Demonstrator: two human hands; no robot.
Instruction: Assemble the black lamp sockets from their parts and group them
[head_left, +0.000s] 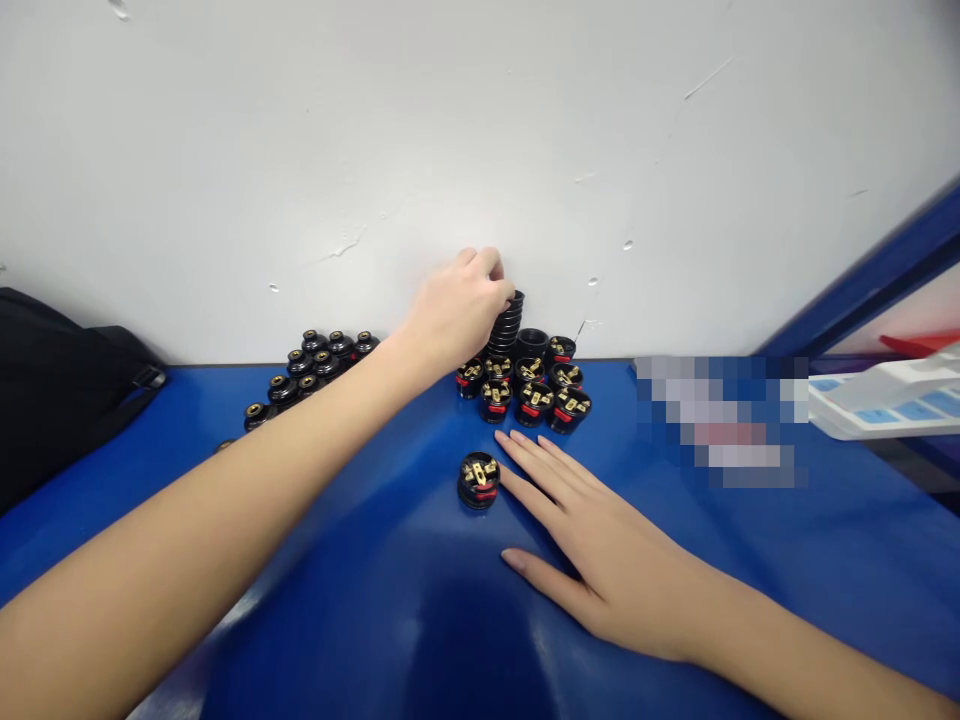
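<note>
My left hand [461,305] reaches to the back of the table, fingers pinched at the top of a tall stack of black threaded rings [505,332]. What lies between the fingertips is partly hidden, but it appears to be the topmost ring. Flat on the table, my right hand [592,535] has its fingers spread. Its index fingertip is at the side of a single black round socket [479,481] with brass contacts and a red piece inside. Behind it, several similar sockets [534,403] are grouped in front of the ring stack.
Several black domed caps [298,363] with brass-coloured centres stand in rows at the left, partly behind my left forearm. A black bag [67,390] lies at the far left. White-and-blue trays [885,410] and a blurred-out patch [727,420] are at right. A white wall [450,150] bounds the blue table [360,620].
</note>
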